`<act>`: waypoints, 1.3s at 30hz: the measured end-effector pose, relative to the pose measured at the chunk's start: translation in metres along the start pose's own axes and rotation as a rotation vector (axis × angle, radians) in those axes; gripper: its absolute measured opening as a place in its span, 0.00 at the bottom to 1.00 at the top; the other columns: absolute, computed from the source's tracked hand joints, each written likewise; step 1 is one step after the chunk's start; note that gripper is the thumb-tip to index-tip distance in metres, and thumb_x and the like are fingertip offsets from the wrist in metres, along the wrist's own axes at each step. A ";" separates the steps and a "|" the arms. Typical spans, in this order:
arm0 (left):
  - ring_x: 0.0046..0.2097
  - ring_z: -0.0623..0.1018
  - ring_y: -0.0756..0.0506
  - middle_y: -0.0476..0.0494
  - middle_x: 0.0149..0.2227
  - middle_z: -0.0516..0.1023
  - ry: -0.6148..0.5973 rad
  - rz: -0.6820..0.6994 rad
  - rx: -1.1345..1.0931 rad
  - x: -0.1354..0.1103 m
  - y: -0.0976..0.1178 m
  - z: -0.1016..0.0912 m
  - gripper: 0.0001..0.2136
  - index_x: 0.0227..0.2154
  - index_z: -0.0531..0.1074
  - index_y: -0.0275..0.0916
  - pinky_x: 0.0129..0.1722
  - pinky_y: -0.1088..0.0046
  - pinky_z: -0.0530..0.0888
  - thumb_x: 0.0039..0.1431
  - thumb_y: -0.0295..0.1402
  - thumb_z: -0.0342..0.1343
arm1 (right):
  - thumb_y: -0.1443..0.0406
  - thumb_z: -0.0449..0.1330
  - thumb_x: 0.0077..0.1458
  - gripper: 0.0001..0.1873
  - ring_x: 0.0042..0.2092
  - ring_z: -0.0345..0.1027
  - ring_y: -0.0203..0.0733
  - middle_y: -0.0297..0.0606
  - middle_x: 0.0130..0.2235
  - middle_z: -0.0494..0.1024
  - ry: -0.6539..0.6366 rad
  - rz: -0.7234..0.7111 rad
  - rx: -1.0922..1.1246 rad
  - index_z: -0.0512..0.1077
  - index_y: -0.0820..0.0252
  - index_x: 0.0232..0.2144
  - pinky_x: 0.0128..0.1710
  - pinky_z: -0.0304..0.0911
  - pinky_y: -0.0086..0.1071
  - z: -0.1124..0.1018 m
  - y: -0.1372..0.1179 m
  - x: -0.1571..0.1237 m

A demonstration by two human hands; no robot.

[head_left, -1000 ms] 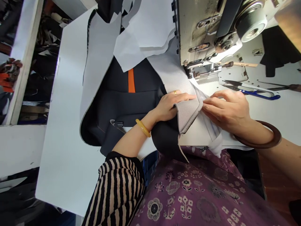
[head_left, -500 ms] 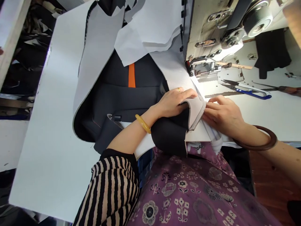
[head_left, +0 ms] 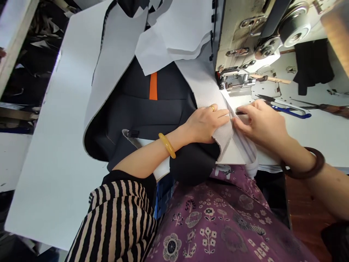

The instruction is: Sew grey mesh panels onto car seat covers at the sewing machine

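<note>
My left hand [head_left: 208, 123] lies palm down on the pale mesh backing of a dark fabric piece [head_left: 203, 85], fingers stretched out and pressing it flat; its thumb is hidden. Along that backing's right edge runs a white strip [head_left: 247, 147] with grey lines, leading up to the presser foot [head_left: 224, 82] of a sewing machine [head_left: 237, 36]. At the strip sits my right hand [head_left: 263, 123], thumb and forefinger apart, the thumb tip touching the edge. A black flap [head_left: 193, 162] of the fabric hangs over the table edge below my left wrist.
Blue-handled thread snips [head_left: 293, 111] and a pointed tool with a brown handle [head_left: 334, 109] lie right of the machine foot. Behind them is a black fabric piece [head_left: 313, 63]. White sheets [head_left: 174, 36] cover the fabric's far part. An orange tab [head_left: 153, 86] shows on the dark side.
The folded-up corner of pale backing has been laid down flat under my left hand. My right thumb and forefinger have spread apart, and that hand has shifted slightly up.
</note>
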State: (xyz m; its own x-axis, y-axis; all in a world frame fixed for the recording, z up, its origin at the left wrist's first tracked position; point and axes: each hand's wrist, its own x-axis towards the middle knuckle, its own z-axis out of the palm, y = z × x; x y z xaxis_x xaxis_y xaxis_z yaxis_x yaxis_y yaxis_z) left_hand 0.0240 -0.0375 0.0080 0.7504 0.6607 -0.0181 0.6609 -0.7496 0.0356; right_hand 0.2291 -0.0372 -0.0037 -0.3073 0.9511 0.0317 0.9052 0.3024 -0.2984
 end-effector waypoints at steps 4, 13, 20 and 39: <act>0.45 0.72 0.40 0.41 0.50 0.75 0.019 0.016 -0.011 0.001 0.002 0.004 0.16 0.45 0.72 0.36 0.35 0.65 0.67 0.54 0.36 0.54 | 0.60 0.49 0.59 0.16 0.32 0.60 0.39 0.41 0.34 0.73 -0.003 0.009 -0.076 0.75 0.57 0.30 0.25 0.42 0.32 0.014 -0.016 0.006; 0.46 0.77 0.45 0.46 0.47 0.79 -0.062 0.109 -0.441 0.007 -0.026 -0.013 0.17 0.39 0.77 0.39 0.48 0.67 0.71 0.49 0.23 0.49 | 0.65 0.43 0.64 0.21 0.29 0.56 0.38 0.41 0.27 0.70 0.021 -0.393 -0.232 0.73 0.61 0.27 0.25 0.41 0.33 0.015 -0.004 0.008; 0.47 0.77 0.43 0.43 0.50 0.77 0.025 -0.202 -0.245 0.020 -0.008 -0.010 0.15 0.46 0.75 0.38 0.43 0.66 0.73 0.64 0.32 0.45 | 0.64 0.49 0.64 0.15 0.40 0.66 0.42 0.44 0.43 0.77 0.195 -0.674 -0.099 0.74 0.63 0.43 0.39 0.60 0.34 0.013 0.016 0.006; 0.41 0.75 0.46 0.49 0.43 0.79 0.120 -0.202 -0.085 0.009 -0.028 0.004 0.15 0.40 0.76 0.42 0.34 0.70 0.67 0.65 0.31 0.43 | 0.64 0.49 0.63 0.17 0.40 0.63 0.45 0.45 0.39 0.77 0.205 -0.673 -0.153 0.74 0.68 0.45 0.37 0.54 0.37 0.017 0.000 0.023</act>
State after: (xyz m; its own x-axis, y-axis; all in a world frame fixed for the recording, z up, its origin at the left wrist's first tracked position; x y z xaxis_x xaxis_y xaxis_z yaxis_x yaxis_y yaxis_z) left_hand 0.0124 -0.0107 0.0025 0.5936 0.8002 0.0849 0.7901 -0.5996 0.1275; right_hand 0.2175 -0.0164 -0.0189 -0.7657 0.5432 0.3444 0.5742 0.8186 -0.0144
